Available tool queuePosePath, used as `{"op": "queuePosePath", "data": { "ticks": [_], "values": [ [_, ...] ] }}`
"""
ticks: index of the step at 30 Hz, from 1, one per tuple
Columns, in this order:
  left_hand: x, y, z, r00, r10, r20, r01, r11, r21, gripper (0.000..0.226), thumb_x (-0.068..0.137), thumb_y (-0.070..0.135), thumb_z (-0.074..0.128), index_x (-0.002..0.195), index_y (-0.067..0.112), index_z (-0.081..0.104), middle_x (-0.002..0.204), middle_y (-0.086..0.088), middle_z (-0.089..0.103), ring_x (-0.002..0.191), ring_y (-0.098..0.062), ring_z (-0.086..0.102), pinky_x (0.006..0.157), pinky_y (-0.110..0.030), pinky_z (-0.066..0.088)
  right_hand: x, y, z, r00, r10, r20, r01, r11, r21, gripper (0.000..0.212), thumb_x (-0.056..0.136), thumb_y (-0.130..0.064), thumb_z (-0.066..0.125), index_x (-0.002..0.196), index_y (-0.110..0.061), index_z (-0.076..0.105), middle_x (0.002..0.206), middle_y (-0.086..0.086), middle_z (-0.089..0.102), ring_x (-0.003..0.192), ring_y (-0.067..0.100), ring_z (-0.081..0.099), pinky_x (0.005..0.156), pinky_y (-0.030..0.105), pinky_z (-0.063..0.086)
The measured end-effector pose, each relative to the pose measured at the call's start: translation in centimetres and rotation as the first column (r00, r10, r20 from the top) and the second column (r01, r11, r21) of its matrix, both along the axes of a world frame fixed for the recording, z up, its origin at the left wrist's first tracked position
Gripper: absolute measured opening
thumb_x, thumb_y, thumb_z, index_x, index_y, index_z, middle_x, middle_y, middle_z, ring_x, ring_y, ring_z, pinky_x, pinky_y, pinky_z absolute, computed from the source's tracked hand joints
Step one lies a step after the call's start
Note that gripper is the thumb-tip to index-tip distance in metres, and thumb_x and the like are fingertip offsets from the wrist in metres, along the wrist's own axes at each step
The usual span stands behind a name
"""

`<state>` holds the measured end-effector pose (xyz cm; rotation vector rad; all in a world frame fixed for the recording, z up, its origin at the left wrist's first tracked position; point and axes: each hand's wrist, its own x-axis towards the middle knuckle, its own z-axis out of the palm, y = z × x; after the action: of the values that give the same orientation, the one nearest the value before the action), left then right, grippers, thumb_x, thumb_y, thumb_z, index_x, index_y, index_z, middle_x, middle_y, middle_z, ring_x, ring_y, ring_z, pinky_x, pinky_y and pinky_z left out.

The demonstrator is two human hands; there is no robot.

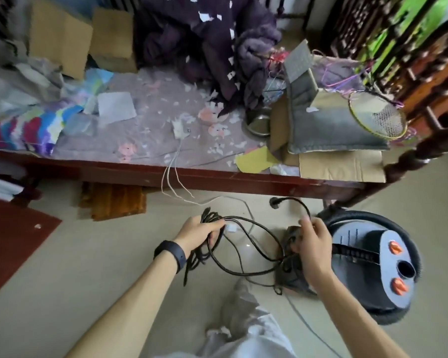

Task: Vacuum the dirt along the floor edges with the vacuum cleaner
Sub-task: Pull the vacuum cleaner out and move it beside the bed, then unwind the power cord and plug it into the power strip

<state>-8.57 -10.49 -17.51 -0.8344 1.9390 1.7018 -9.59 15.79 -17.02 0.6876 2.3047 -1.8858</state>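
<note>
left hand [199, 231] grips cord [194, 259], plug [274, 202] pointing left

Soft, flat daylight fills the room, with only faint shadow under the bed rail [192, 177]. One pale glint shows on the floor [246, 246] (the only glare). Everything looks slightly smeared, the cardboard boxes [60, 34] most, and straight edges bow toward the corners.

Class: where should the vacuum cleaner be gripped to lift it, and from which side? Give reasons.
Grip the black ribbed handle across the lid of the vacuum cleaner, probably from above: the canister stands upright and the bar spans its top, unobstructed. The left hand and right hand hold the power cord.
</note>
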Motion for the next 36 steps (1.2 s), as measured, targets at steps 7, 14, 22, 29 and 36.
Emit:
{"op": "queuePosePath", "data": {
  "ticks": [7,14,22,29,36],
  "values": [
    [-5.3,-2.6,-1.7,0.994,-0.073,0.081,0.089,0.975,-0.204,0.029,0.077,0.041,0.082,0.085,0.017,0.066,0.068,0.005,0.062,0.06,-0.013,0.054,0.057,-0.022,0.043,-6.9,5.0,-1.2,0.979,-0.197,0.048,0.193,0.977,0.086,0.052,0.096,-0.053,0.061,0.071,-0.01,0.047,0.063,0.005,0.044,0.061,0.02,0.042,0.061,0.036,0.038],
    [-11.5,0.5,-4.4,0.867,-0.497,0.045,0.47,0.783,-0.408,0.033,0.077,0.05,0.077,0.101,0.028,0.07,0.09,0.018,0.071,0.091,-0.01,0.066,0.07,-0.024,0.045,-3.3,5.8,-9.6,0.899,-0.054,0.435,-0.041,0.978,0.207,0.05,0.103,-0.044,0.055,0.073,-0.006,0.065,0.065,0.006,0.066,0.069,0.028,0.063,0.062,0.034,0.045],
    [-19.0,4.5,-11.9,0.532,-0.846,0.035,0.769,0.466,-0.437,0.041,0.084,0.045,0.071,0.12,0.026,0.062,0.109,0.018,0.065,0.103,-0.011,0.061,0.086,-0.027,0.048,3.6,-2.2,-20.6,0.623,-0.273,0.733,0.32,0.944,0.081,0.038,0.104,-0.02,0.051,0.067,-0.01,0.057,0.06,0.006,0.058,0.052,0.022,0.05,0.049,0.026,0.036],
    [-19.1,1.9,-29.7,0.138,-0.968,0.209,0.923,0.049,-0.383,0.044,0.09,0.044,0.061,0.129,0.024,0.057,0.129,0.001,0.062,0.12,-0.025,0.056,0.096,-0.033,0.046,3.0,-10.5,-35.4,0.519,-0.337,0.786,0.47,0.88,0.067,0.033,0.103,-0.027,0.063,0.075,-0.011,0.062,0.054,-0.002,0.059,0.057,0.018,0.055,0.056,0.028,0.038],
    [-19.8,0.0,-48.6,0.208,-0.964,0.164,0.914,0.132,-0.385,0.039,0.091,0.045,0.06,0.127,0.029,0.058,0.12,0.001,0.067,0.112,-0.024,0.06,0.086,-0.025,0.045,-0.2,-14.7,-51.2,0.586,-0.223,0.779,0.309,0.95,0.039,0.038,0.105,-0.047,0.055,0.084,-0.019,0.07,0.077,-0.004,0.075,0.08,0.019,0.07,0.071,0.027,0.046]
  ]
}}
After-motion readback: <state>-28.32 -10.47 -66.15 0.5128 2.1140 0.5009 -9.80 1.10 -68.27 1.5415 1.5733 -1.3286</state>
